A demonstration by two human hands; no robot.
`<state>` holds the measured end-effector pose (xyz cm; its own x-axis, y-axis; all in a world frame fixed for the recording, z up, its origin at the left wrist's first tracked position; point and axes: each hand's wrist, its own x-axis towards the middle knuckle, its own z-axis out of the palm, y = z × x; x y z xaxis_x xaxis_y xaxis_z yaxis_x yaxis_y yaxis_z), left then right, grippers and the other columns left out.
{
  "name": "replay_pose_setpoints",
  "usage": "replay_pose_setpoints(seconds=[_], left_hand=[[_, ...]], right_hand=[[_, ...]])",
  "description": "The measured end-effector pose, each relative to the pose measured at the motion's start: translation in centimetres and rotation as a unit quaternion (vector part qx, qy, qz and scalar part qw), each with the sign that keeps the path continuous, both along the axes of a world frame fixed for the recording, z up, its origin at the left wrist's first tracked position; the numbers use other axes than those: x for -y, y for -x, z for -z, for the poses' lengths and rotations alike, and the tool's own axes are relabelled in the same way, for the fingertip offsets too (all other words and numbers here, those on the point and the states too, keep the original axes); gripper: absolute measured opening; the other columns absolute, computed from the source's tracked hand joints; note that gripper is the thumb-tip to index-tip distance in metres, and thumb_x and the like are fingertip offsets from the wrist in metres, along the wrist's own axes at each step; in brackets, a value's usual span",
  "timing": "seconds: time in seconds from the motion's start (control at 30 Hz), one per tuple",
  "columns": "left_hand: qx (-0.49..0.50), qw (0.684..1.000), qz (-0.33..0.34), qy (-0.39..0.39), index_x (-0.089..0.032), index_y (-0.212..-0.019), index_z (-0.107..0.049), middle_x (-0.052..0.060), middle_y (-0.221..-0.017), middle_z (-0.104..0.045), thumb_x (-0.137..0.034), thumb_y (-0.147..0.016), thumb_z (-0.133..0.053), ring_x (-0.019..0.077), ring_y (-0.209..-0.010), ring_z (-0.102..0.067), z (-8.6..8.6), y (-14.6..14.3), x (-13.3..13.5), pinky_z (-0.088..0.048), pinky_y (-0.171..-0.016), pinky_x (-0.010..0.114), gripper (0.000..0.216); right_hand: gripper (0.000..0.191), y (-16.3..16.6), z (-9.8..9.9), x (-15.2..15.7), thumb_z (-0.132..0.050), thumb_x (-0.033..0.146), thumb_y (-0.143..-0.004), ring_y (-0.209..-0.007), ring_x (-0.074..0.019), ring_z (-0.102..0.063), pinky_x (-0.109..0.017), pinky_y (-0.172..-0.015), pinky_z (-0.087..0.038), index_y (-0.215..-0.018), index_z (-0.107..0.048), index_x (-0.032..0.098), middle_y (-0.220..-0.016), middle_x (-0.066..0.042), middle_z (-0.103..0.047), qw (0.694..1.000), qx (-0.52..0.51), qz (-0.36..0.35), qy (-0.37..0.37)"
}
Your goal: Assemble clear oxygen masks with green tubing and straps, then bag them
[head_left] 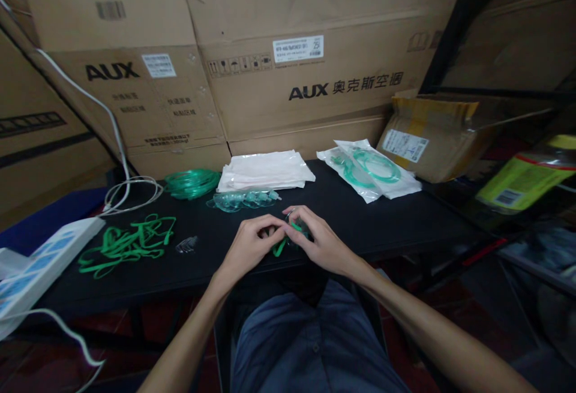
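Observation:
My left hand (pixel 256 242) and my right hand (pixel 326 243) meet at the table's front edge, fingertips touching. Between them is a green elastic strap (pixel 279 248), pinched in my left thumb and fingers. My right hand curls round a small see-through mask, mostly hidden by the fingers, with part of the strap against it. Just beyond lies a row of clear green masks (pixel 243 200). To the left are a heap of green elastic straps (pixel 128 244) and several small metal strips (pixel 186 244).
Behind the masks sit a coil of green tubing (pixel 191 183) and white pouches (pixel 265 171). Packed tubing sets (pixel 371 171) lie at right, before an open carton (pixel 432 138). A power strip (pixel 49 264) occupies the left edge; large cardboard boxes (pixel 306 111) wall the back.

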<state>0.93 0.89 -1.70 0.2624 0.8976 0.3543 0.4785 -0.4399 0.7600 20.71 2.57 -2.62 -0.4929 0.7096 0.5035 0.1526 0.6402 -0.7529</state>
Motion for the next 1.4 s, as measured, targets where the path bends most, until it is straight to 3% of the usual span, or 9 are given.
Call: replay_pose_setpoints(seconds=[0.13, 0.3, 0.63, 0.77, 0.9, 1.17, 1.3, 1.4], left_hand=[[0.035, 0.998, 0.015, 0.055, -0.017, -0.090, -0.075, 0.001, -0.075, -0.074, -0.038, -0.094, -0.064, 0.0137, -0.067, -0.062, -0.1, -0.2, 0.2, -0.042, -0.061, 0.023, 0.024], [0.046, 0.995, 0.034, 0.086, -0.016, -0.095, -0.076, 0.001, -0.072, -0.075, -0.040, -0.092, -0.067, 0.0137, -0.065, -0.064, -0.2, -0.3, 0.4, -0.044, -0.061, 0.022, 0.025], [0.015, 0.999, 0.044, 0.013, -0.018, -0.095, -0.079, 0.000, -0.073, -0.072, -0.037, -0.095, -0.064, 0.0134, -0.066, -0.062, -0.2, -0.2, 0.2, -0.045, -0.066, 0.023, 0.024], [-0.002, 0.999, 0.041, -0.015, -0.018, -0.088, -0.076, 0.001, -0.081, -0.069, -0.035, -0.096, -0.063, 0.0135, -0.071, -0.058, -0.4, -0.3, 0.3, -0.042, -0.067, 0.024, 0.023], [-0.026, 0.998, 0.041, -0.033, -0.017, -0.086, -0.072, 0.001, -0.084, -0.064, -0.033, -0.098, -0.060, 0.0136, -0.074, -0.056, -0.6, -0.4, 0.4, -0.040, -0.068, 0.025, 0.023], [-0.037, 0.997, 0.029, -0.059, -0.017, -0.082, -0.064, 0.001, -0.081, -0.061, -0.033, -0.099, -0.057, 0.0145, -0.073, -0.055, -0.5, -0.3, 0.6, -0.040, -0.069, 0.026, 0.025], [-0.024, 0.997, -0.028, -0.064, -0.018, -0.081, -0.064, 0.000, -0.077, -0.061, -0.036, -0.098, -0.056, 0.0148, -0.070, -0.055, -0.7, 0.0, 0.7, -0.039, -0.066, 0.026, 0.026], [-0.011, 0.996, -0.063, -0.060, -0.018, -0.082, -0.065, 0.001, -0.079, -0.064, -0.036, -0.098, -0.055, 0.0158, -0.073, -0.057, -0.8, 0.2, 0.6, -0.041, -0.069, 0.026, 0.025]], right_hand=[[0.019, -0.1, -0.4, -0.1, -0.036, 0.024, -0.104, -0.120, -0.0220, -0.055, -0.038, -0.103, -0.039, -0.095, -0.054, 0.024, -0.118, -0.007, -0.060, 0.999, 0.007, -0.008, 0.034], [0.016, -0.2, -0.2, -0.1, -0.036, 0.018, -0.102, -0.121, -0.0209, -0.054, -0.036, -0.103, -0.039, -0.100, -0.051, 0.025, -0.122, -0.007, -0.058, 1.000, 0.012, -0.013, 0.022], [0.006, -0.2, -0.3, 0.0, -0.048, 0.030, -0.101, -0.116, -0.0216, -0.057, -0.036, -0.099, -0.042, -0.101, -0.048, 0.025, -0.122, -0.007, -0.059, 0.999, 0.008, -0.028, 0.034], [0.025, -0.1, 0.1, -0.2, -0.065, 0.024, -0.088, -0.113, -0.0229, -0.058, -0.037, -0.097, -0.045, -0.104, -0.046, 0.024, -0.121, -0.008, -0.058, 0.999, 0.003, -0.033, -0.003], [0.026, 0.0, 0.6, -0.5, -0.063, 0.015, -0.082, -0.109, -0.0223, -0.058, -0.037, -0.094, -0.046, -0.099, -0.045, 0.025, -0.116, -0.007, -0.059, 1.000, -0.011, -0.024, 0.001], [0.023, 0.0, 0.9, -0.6, -0.058, 0.012, -0.077, -0.108, -0.0214, -0.057, -0.037, -0.093, -0.046, -0.091, -0.044, 0.024, -0.113, -0.006, -0.059, 0.993, -0.083, -0.041, 0.073], [0.022, -0.1, 0.2, -0.5, -0.053, 0.012, -0.074, -0.101, -0.0192, -0.058, -0.033, -0.084, -0.048, -0.087, -0.040, 0.025, -0.109, -0.004, -0.061, 0.976, -0.158, -0.045, 0.141], [0.021, -0.1, -0.1, -0.6, -0.053, 0.014, -0.073, -0.098, -0.0186, -0.058, -0.031, -0.078, -0.049, -0.086, -0.039, 0.025, -0.104, -0.003, -0.059, 0.968, -0.196, -0.001, 0.156]])
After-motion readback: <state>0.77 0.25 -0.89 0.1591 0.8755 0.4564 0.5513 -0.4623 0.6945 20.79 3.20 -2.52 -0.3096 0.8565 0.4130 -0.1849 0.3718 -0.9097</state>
